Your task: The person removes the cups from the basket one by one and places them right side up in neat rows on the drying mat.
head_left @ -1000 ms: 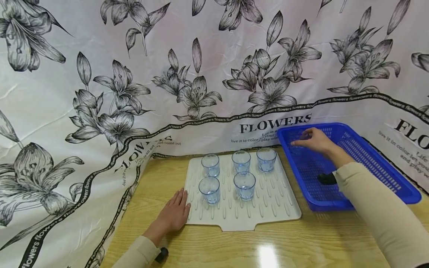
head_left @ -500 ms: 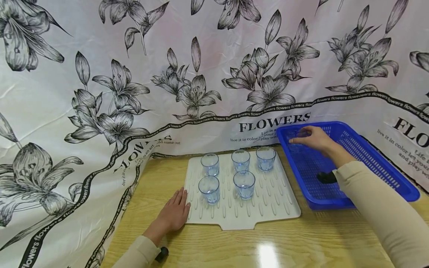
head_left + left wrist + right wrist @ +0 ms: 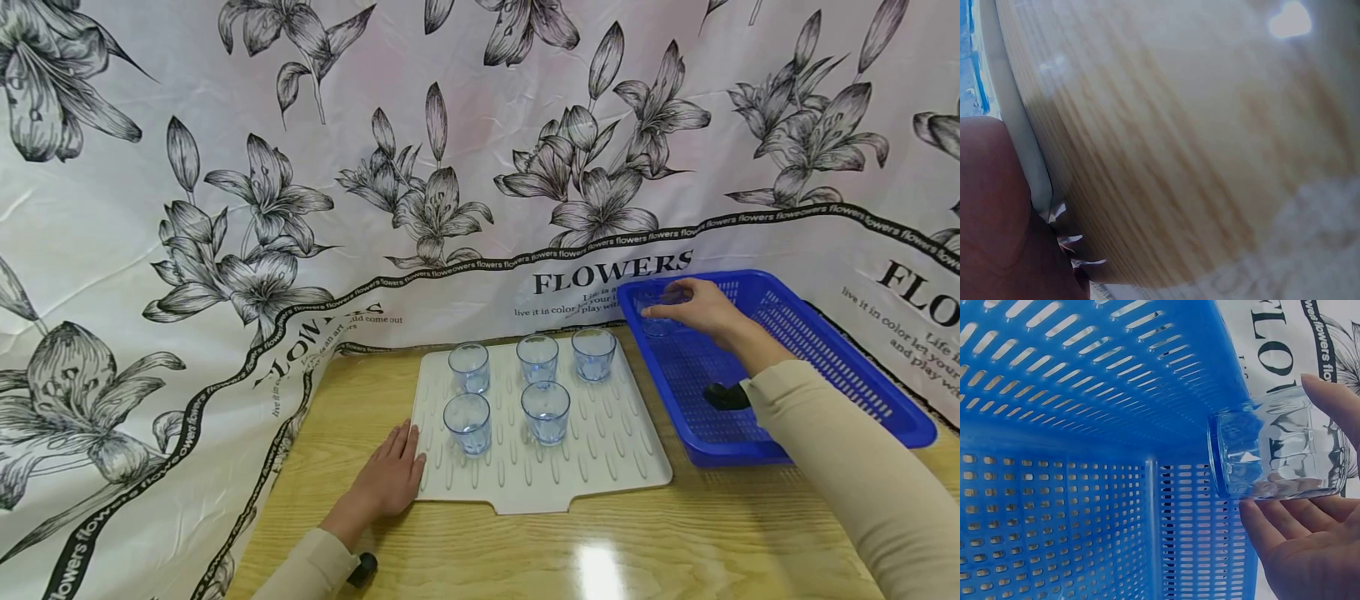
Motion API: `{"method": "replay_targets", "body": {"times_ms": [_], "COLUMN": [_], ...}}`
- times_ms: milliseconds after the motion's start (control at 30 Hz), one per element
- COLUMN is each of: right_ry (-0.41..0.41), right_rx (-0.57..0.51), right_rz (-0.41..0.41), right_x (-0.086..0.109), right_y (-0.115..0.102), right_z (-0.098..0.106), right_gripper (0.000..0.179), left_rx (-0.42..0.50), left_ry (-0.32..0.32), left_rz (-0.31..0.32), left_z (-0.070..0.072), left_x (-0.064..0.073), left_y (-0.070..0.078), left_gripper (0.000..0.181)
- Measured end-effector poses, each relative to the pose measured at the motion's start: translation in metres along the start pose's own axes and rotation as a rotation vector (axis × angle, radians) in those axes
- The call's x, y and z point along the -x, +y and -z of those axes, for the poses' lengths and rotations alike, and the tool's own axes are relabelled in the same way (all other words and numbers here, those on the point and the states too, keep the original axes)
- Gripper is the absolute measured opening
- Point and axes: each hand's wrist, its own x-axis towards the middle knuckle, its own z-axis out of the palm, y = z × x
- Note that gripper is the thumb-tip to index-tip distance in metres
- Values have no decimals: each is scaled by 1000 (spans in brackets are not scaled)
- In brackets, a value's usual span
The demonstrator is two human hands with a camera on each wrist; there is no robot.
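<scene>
In the head view my right hand (image 3: 701,310) is over the back left corner of a blue plastic basket (image 3: 678,433). Thumb and fingers grip a clear drinking glass (image 3: 1282,447) by its sides, as the right wrist view shows; in the head view the hand partly hides it. My left hand (image 3: 386,475) lies flat on the table, fingers straight, along the left edge of a white ridged draining board (image 3: 600,454). Several bluish glasses stand upright on that board, among them a front left glass (image 3: 468,427) and a back right glass (image 3: 594,357).
The wooden table (image 3: 465,558) extends in front of the board. Behind everything hangs a white cloth (image 3: 450,308) printed with flowers and lettering, close to the basket's rear. The basket has slotted, raised walls and stands right of the board.
My right hand has shifted slightly left and back with the glass, over the basket's corner. The left hand and the glasses on the board stay put.
</scene>
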Motion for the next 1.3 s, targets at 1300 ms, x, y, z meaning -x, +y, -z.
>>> {"method": "replay_targets", "body": {"times_ms": [1300], "right_ry": [5], "right_rx": [-45], "right_rz": [39], "right_x": [32], "right_y": [-32], "right_z": [1], "right_gripper": [93], "left_rx": [-11], "left_ry": [9], "left_rz": [-15], "left_z": [-5], "left_x": [-3], "left_y": [-2], "left_gripper": [63]}}
